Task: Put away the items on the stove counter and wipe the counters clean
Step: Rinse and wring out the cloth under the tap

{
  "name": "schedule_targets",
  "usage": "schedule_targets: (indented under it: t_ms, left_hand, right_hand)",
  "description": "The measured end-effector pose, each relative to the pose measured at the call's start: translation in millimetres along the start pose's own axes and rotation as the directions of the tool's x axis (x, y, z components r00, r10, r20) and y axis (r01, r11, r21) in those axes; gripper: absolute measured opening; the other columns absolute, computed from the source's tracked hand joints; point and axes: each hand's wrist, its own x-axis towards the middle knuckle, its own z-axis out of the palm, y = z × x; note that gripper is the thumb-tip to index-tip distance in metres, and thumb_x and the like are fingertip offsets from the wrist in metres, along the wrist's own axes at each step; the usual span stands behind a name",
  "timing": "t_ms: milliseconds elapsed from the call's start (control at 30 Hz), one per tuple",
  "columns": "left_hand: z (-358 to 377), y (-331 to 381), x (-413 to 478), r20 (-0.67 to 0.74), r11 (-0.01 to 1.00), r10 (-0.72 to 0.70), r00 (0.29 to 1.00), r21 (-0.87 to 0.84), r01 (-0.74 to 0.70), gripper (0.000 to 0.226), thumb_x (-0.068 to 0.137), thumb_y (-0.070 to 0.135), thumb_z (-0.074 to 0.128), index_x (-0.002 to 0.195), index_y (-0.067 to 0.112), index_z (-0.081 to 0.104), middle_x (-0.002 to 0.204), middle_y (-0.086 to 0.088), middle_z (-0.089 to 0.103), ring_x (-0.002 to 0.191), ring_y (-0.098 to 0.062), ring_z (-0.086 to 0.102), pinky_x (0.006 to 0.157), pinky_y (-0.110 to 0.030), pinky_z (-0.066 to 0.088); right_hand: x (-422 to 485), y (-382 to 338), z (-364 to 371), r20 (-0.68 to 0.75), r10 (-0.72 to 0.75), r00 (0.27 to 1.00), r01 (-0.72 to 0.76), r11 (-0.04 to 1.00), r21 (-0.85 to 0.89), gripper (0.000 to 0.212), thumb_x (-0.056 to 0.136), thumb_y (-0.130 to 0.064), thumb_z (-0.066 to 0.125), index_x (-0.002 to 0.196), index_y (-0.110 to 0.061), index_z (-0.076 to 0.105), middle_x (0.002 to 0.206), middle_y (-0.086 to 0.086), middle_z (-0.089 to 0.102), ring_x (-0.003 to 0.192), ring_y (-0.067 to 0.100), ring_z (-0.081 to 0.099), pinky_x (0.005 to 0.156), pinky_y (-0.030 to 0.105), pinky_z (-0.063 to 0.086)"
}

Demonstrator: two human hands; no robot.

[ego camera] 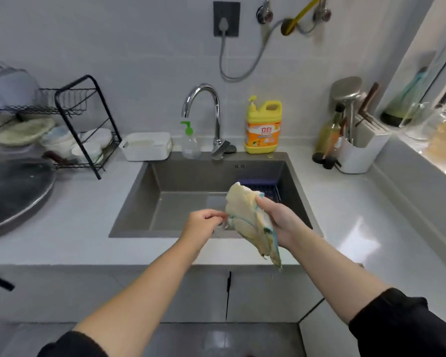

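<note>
A pale yellow cloth (245,215) with a blue-green edge hangs crumpled over the front of the grey sink (139,202). My right hand (281,222) grips it from the right side, fingers curled round the fabric. My left hand (204,225) pinches the cloth's left edge between thumb and fingertips. The cloth's lower corner droops below the counter's front edge. The white counter (83,228) runs on both sides of the sink.
A chrome tap (206,104), a clear pump bottle (189,143), a white box (147,146) and a yellow detergent jug (263,127) stand behind the sink. At left are a dish rack (75,124) and a wok lid (13,191). A knife block (358,148) stands at right.
</note>
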Motion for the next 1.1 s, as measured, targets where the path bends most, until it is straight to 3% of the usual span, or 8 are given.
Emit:
schedule_targets:
  t_ms: [233,367,467,600,700,800,933,1100]
  left_hand:
    - [-43.3,7.7,112.3,-0.046,0.959,-0.143,0.989,-0.255,0.126,0.019,0.093,0.035,0.055,0.101,0.022,0.067,0.11,-0.001,0.069,0.102,-0.017,0.062,0.085,-0.033,0.042]
    - [-66.5,9.4,176.2,-0.104,0.975,-0.096,0.99,-0.208,0.073,0.043,0.088,0.031,0.065,0.127,0.028,0.049,0.12,0.007,0.058,0.112,-0.008,0.054,0.093,-0.025,0.04]
    - [-92.0,5.5,212.8,-0.126,0.955,-0.126,0.984,-0.283,0.086,0.025,0.086,0.015,0.067,0.11,0.017,0.061,0.108,-0.006,0.067,0.1,-0.018,0.062,0.095,-0.035,0.048]
    - [-119.5,-7.1,250.6,-0.151,0.95,-0.236,0.96,-0.242,0.196,0.007,0.083,0.014,0.07,0.087,0.009,0.07,0.091,-0.015,0.072,0.084,-0.029,0.068,0.087,-0.042,0.052]
    - [-129.5,-11.9,275.5,-0.101,0.913,-0.318,0.943,-0.299,0.276,0.01,0.088,0.018,0.065,0.091,0.009,0.066,0.092,-0.015,0.071,0.085,-0.03,0.067,0.084,-0.041,0.052]
    - [-136.9,-15.2,300.5,-0.022,0.878,-0.366,0.93,-0.34,0.337,0.014,0.091,0.019,0.061,0.102,0.01,0.062,0.096,-0.015,0.068,0.087,-0.03,0.066,0.082,-0.042,0.054]
    - [-144.6,-8.0,323.2,0.128,0.8,-0.384,0.915,-0.449,0.398,0.014,0.095,0.014,0.054,0.107,0.007,0.057,0.102,-0.021,0.065,0.089,-0.033,0.065,0.079,-0.044,0.053]
    - [-146.4,3.5,339.0,0.239,0.709,-0.397,0.886,-0.534,0.462,0.013,0.095,0.016,0.053,0.105,0.009,0.057,0.099,-0.018,0.066,0.088,-0.033,0.065,0.08,-0.046,0.052]
  right_hand:
    - [127.4,-46.0,56.8,0.135,-0.003,0.991,0.014,0.996,-0.083,0.038,0.098,-0.02,0.039,0.128,0.001,0.049,0.121,0.025,0.057,0.102,0.033,0.056,0.099,0.046,0.04]
    - [190.8,-70.0,77.0,0.145,0.002,0.989,0.03,0.975,-0.22,0.035,0.098,-0.018,0.04,0.122,0.003,0.054,0.12,0.029,0.058,0.099,0.034,0.058,0.086,0.041,0.049]
    - [225.9,-88.8,87.7,0.193,0.02,0.981,0.026,0.971,-0.236,0.028,0.099,-0.017,0.04,0.106,-0.001,0.062,0.097,0.023,0.067,0.08,0.031,0.066,0.071,0.039,0.055]
    - [277.4,-92.5,99.3,-0.025,-0.054,0.998,0.039,0.911,-0.411,0.028,0.095,-0.015,0.051,0.1,0.01,0.062,0.081,0.02,0.061,0.067,0.026,0.058,0.064,0.034,0.049]
    - [311.3,-95.1,91.5,-0.158,-0.332,0.93,0.094,0.631,-0.77,0.028,0.092,-0.018,0.055,0.107,0.003,0.066,0.092,0.012,0.065,0.075,0.021,0.058,0.07,0.032,0.047]
    - [332.0,-115.4,82.2,-0.134,-0.637,0.759,0.103,0.321,-0.941,0.037,0.092,-0.025,0.055,0.128,-0.015,0.052,0.126,0.007,0.049,0.101,0.023,0.055,0.084,0.033,0.046]
    - [358.2,-143.0,68.2,-0.08,-0.586,0.806,-0.301,-0.291,-0.908,0.045,0.091,-0.037,0.052,0.131,-0.018,0.045,0.139,0.012,0.038,0.123,0.033,0.041,0.091,0.04,0.043]
    - [364.7,-148.8,65.2,-0.149,-0.488,0.86,-0.313,-0.273,-0.91,0.022,0.093,-0.021,0.049,0.111,-0.011,0.058,0.105,0.012,0.063,0.096,0.033,0.061,0.075,0.037,0.051]
